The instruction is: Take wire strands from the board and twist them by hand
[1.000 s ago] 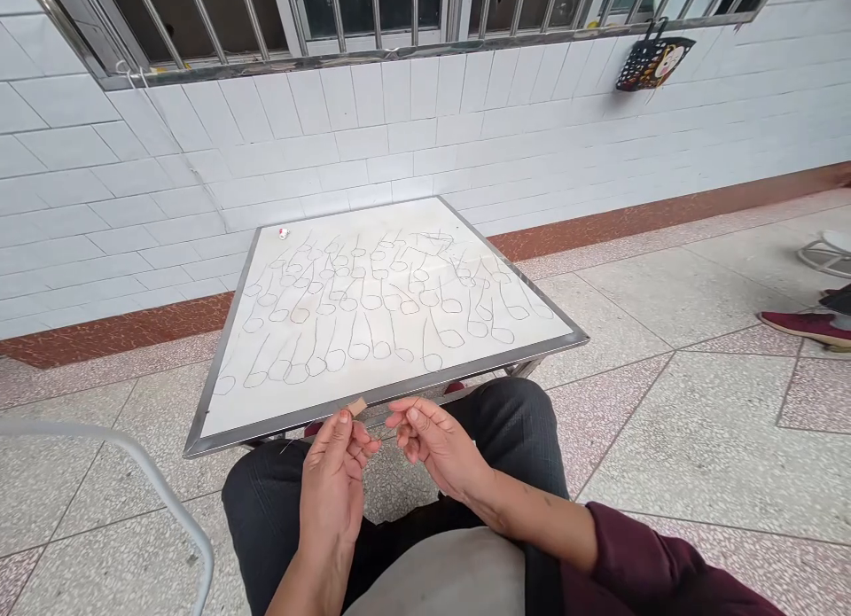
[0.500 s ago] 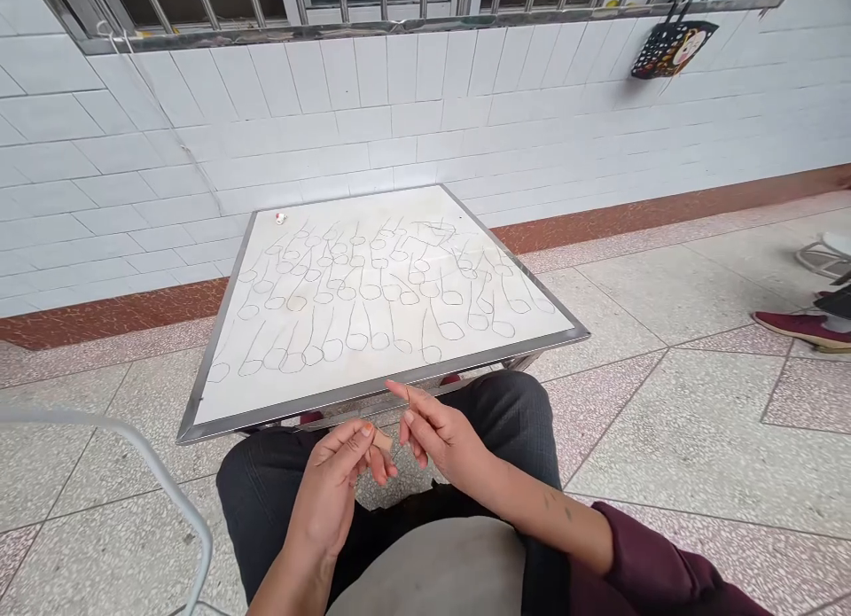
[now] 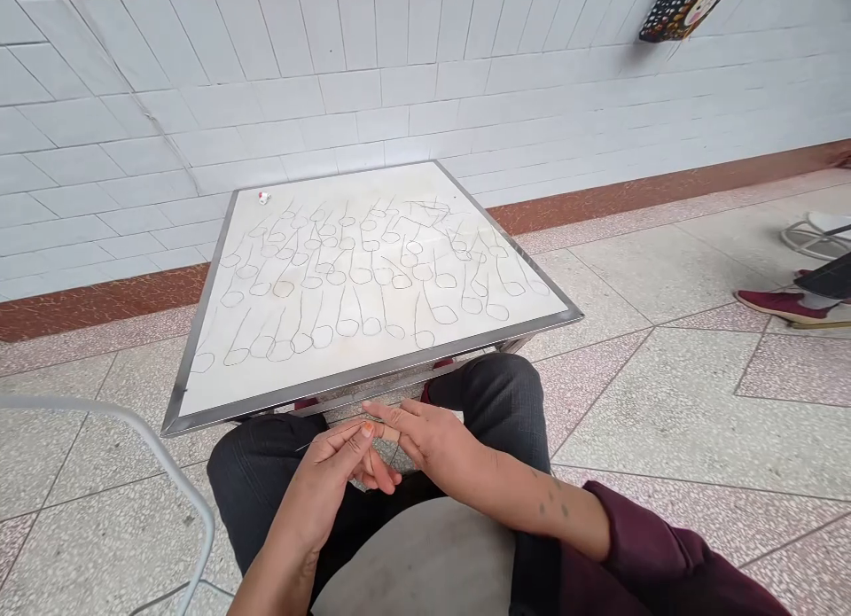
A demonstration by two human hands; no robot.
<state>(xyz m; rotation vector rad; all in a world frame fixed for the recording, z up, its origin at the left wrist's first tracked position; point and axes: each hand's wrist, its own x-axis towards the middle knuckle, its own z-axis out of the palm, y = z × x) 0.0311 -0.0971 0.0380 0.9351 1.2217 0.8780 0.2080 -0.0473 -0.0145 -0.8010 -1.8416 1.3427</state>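
My left hand (image 3: 324, 485) sits above my lap, its thumb and forefinger pinching a thin steel needle (image 3: 312, 441). My right hand (image 3: 425, 442) reaches across, with its fingers stretched out against the left hand's fingers. Between the two hands is a small beige patch (image 3: 389, 432), perhaps a bandage or thimble, partly hidden by fingers. Beyond the hands lies a steel-framed white board (image 3: 372, 372), covered in rows of thin dark loops with long tails. A tiny red-and-white object (image 3: 264, 197) lies near its far left corner.
A grey cloth (image 3: 412, 558) covers my lap over dark trousers (image 3: 498, 403). A curved metal chair frame (image 3: 113, 412) is at the left. At the right are a person's leg and maroon shoe (image 3: 784, 306) and a metal stool frame (image 3: 815, 237). A tiled wall (image 3: 332, 84) stands behind.
My right hand has moved left and lower, closing on the left hand's fingers. The view has tilted, so the board and wall sit higher in the picture.
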